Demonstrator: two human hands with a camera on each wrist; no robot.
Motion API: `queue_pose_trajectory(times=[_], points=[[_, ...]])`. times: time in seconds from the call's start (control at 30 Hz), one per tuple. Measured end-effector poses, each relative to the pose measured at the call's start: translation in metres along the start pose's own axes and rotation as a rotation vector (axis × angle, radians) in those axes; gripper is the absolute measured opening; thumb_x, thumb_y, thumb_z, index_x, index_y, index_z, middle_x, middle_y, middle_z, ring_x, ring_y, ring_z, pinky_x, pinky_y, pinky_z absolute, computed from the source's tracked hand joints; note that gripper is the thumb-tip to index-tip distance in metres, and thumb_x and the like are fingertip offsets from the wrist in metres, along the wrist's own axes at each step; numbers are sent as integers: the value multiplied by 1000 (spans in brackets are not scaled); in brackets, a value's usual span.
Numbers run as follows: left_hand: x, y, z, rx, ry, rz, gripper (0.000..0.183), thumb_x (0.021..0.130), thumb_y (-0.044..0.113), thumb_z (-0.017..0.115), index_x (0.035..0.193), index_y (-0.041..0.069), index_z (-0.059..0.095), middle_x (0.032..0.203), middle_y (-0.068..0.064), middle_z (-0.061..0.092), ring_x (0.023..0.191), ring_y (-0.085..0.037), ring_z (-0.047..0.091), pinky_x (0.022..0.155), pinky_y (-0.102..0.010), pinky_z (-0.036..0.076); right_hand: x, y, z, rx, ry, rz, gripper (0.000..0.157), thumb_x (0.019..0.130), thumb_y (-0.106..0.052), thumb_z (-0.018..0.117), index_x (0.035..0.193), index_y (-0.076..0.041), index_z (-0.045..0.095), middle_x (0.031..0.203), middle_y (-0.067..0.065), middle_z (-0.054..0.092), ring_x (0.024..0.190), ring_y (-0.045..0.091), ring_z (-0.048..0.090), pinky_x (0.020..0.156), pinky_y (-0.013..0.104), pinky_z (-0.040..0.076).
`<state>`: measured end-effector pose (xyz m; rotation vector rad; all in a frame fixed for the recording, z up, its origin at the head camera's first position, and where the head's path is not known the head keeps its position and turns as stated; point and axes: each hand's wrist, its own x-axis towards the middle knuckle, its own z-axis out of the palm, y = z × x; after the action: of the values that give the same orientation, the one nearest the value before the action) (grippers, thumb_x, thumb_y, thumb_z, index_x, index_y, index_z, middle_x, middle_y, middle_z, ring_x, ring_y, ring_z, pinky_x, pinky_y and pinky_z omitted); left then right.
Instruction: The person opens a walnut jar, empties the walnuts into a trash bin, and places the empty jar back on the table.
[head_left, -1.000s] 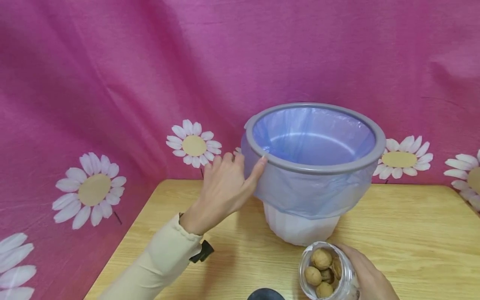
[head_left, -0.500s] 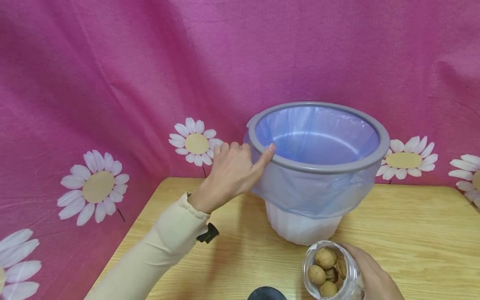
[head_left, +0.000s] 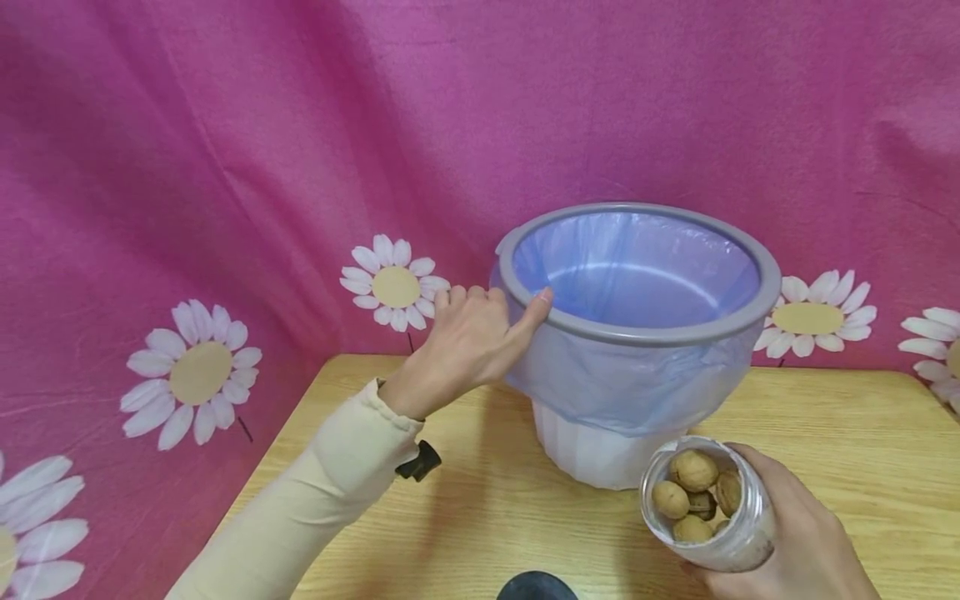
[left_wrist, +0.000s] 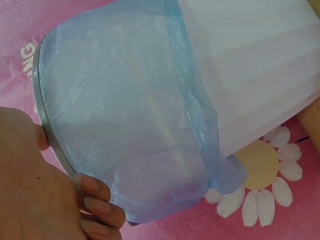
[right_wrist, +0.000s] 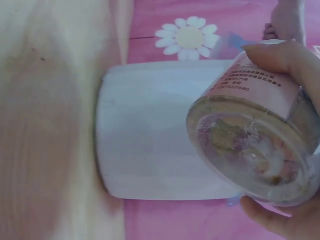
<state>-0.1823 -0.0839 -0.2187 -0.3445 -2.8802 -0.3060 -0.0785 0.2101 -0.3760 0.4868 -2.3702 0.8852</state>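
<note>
A white trash can (head_left: 588, 454) stands upright on the table, with a translucent blue bag (head_left: 630, 387) folded out over its edge under a grey ring (head_left: 645, 336). My left hand (head_left: 465, 346) grips the can at the left of this ring. Its thumb lies on top, and in the left wrist view the fingertips (left_wrist: 104, 211) curl against the bag-covered outside. Held in my right hand (head_left: 806, 533) is a clear jar (head_left: 750, 546), lidless and tipped to the left, in front of the can. Several walnuts (head_left: 693, 471) show in its mouth. The right wrist view shows the jar's bottom (right_wrist: 250, 150) and printed label (right_wrist: 250, 82).
At the table's front edge sits a dark round object (head_left: 536, 586), partly out of frame. A pink cloth (head_left: 420, 108) with daisies hangs behind and to the left of the wooden table (head_left: 840, 450). A black strap piece (head_left: 418, 461) hangs at my left wrist.
My right hand has lifted the jar of walnuts up and to the right. My left hand has shifted slightly onto the ring, its thumb now over the top.
</note>
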Motion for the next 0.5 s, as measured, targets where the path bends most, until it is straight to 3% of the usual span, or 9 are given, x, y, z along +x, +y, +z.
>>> queue_pose_trajectory(times=[0.17,0.3,0.5], points=[[1,0,0,-21,-2,16,67,97,64,23,77,9,55,79,-8,53,78,-27,46,76,-38,30,6,-2,-16,12,2,103,122,27,-27,101,137,-16,50,116,-5,58,99,-15,41,82,0,26],[1,0,0,-28,-9,16,67,97,64,22,77,8,55,79,-8,53,78,-27,46,77,-39,31,12,-4,-29,9,5,156,119,29,-29,101,137,-23,51,113,-22,54,96,-13,43,77,2,29],[0,0,-1,-9,-20,4,70,97,64,21,83,6,56,83,-9,53,81,-27,45,82,-41,31,22,-12,-42,3,56,138,116,25,-28,101,132,-21,56,106,-33,51,92,-13,45,73,3,30]])
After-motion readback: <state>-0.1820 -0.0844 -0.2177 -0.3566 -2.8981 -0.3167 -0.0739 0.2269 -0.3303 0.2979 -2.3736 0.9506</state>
